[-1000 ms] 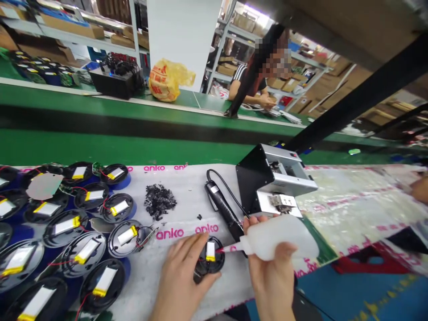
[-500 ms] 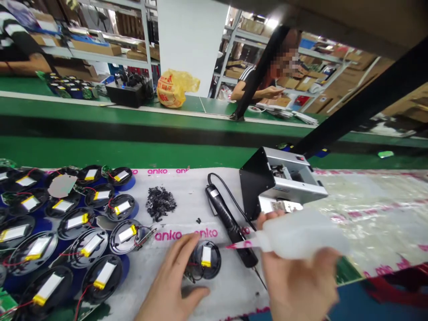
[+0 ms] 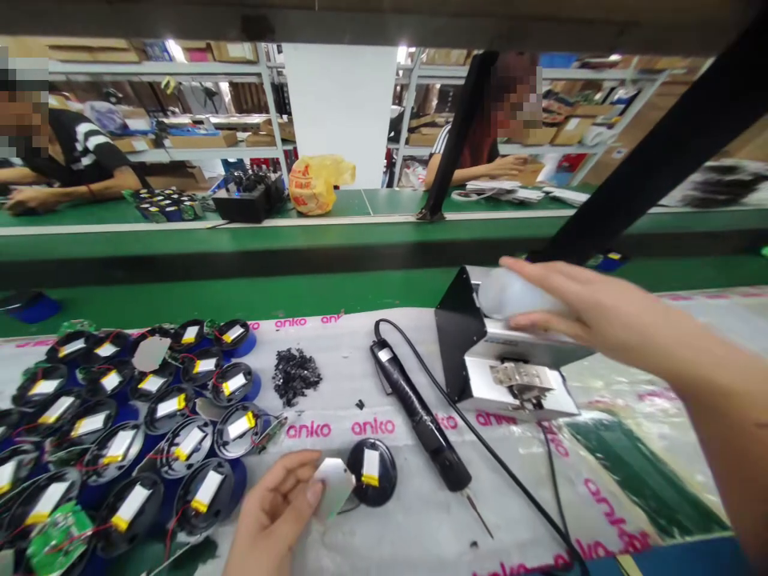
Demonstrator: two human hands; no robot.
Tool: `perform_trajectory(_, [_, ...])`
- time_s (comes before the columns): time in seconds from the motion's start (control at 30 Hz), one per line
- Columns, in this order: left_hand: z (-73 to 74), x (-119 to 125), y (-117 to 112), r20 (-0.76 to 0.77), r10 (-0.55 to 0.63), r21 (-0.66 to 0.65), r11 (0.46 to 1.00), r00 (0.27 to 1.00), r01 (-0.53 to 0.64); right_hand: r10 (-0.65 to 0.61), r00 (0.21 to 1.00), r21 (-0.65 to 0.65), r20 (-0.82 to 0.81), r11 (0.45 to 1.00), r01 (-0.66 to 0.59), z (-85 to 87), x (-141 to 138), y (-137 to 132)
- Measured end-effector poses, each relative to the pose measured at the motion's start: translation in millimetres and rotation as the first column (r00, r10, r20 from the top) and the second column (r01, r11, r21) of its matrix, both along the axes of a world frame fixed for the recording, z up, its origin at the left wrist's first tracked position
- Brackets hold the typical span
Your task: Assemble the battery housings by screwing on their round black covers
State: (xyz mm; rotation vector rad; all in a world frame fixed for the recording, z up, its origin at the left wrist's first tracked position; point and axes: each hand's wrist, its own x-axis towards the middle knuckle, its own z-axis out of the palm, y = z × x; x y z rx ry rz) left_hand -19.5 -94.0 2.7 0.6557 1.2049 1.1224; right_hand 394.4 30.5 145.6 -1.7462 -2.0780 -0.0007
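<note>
My left hand (image 3: pixel 279 508) pinches a pale flat plate (image 3: pixel 334 485) with angled corners between thumb and fingers. Right beside the plate, a round black housing (image 3: pixel 382 492) lies on the covered bench, with a small silver-and-yellow battery (image 3: pixel 370 467) in its middle. My right hand (image 3: pixel 576 308) is stretched out over the silver-and-black bench machine (image 3: pixel 459 344). Its fingers are around a translucent white squeeze bottle (image 3: pixel 501 294) at the machine's top; the bottle's nozzle is out of sight.
Many similar housings with batteries (image 3: pixel 192 440) crowd the left side. Behind the plate lies a heap of small black pieces (image 3: pixel 297 376). A corded electric screwdriver (image 3: pixel 420 416) lies between housing and machine. Two people sit across the green bench (image 3: pixel 336 280), near a yellow bag (image 3: pixel 315 186).
My right hand has carried the bottle from above the screwdriver up and back to the machine. My left hand has moved from around the housing's edge and now holds the pale plate.
</note>
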Motion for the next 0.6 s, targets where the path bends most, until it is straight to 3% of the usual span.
perform_trajectory(0.03, [1.4,2,-2,0.012,0.01,-0.012,1.0,1.0,-0.01,0.02,0.999,0.002,0.039,1.0,-0.02,-6.5,-5,1])
perform_trajectory(0.1, [2.7,6,-5,0.056,0.026,-0.007,1.0,0.998,-0.026,0.01,0.998,0.165,0.069,0.986,-0.021,-16.0,-25,-9])
perform_trajectory(0.17, [3.7,8,-6,0.132,0.034,-0.001,0.999,0.991,-0.034,0.051,0.992,0.368,0.115,0.925,-0.09,-23.5,-58,-34])
perform_trajectory(0.2, [4.5,10,-6,0.172,0.033,-0.01,0.999,0.985,-0.032,0.131,0.983,0.429,0.127,0.886,-0.173,-28.1,-80,-50])
perform_trajectory(0.3, [8.5,16,0,0.246,-0.027,-0.029,0.999,0.969,0.035,0.54,0.83,0.189,0.138,0.808,-0.558,-49.2,-148,-89])
perform_trajectory(0.33, [9.6,17,2,0.258,-0.062,-0.024,0.997,0.964,0.071,0.608,0.783,0.114,0.132,0.775,-0.621,-57.9,-167,-97])
perform_trajectory(0.4, [10.3,15,8,0.241,-0.141,-0.004,0.989,0.96,0.146,0.647,0.761,0.088,-0.048,0.762,-0.642,-73.9,-193,-104])
perform_trajectory(0.47, [7.8,8,15,0.088,-0.211,0.03,0.977,0.974,0.209,0.614,0.754,0.043,-0.234,0.781,-0.623,-85.1,-203,-105])
perform_trajectory(0.53, [2.3,0,23,-0.297,-0.226,0.111,0.957,0.928,0.269,0.54,0.766,-0.015,-0.35,0.814,-0.581,-91.6,-201,-105])
perform_trajectory(0.57, [-1.0,-3,27,-0.543,-0.176,0.15,0.942,0.821,0.301,0.5,0.774,-0.03,-0.389,0.833,-0.552,-94.2,-198,-106])
perform_trajectory(0.6, [-4.2,-4,31,-0.761,-0.093,0.166,0.929,0.642,0.332,0.465,0.778,-0.039,-0.422,0.849,-0.528,-96.9,-196,-108])
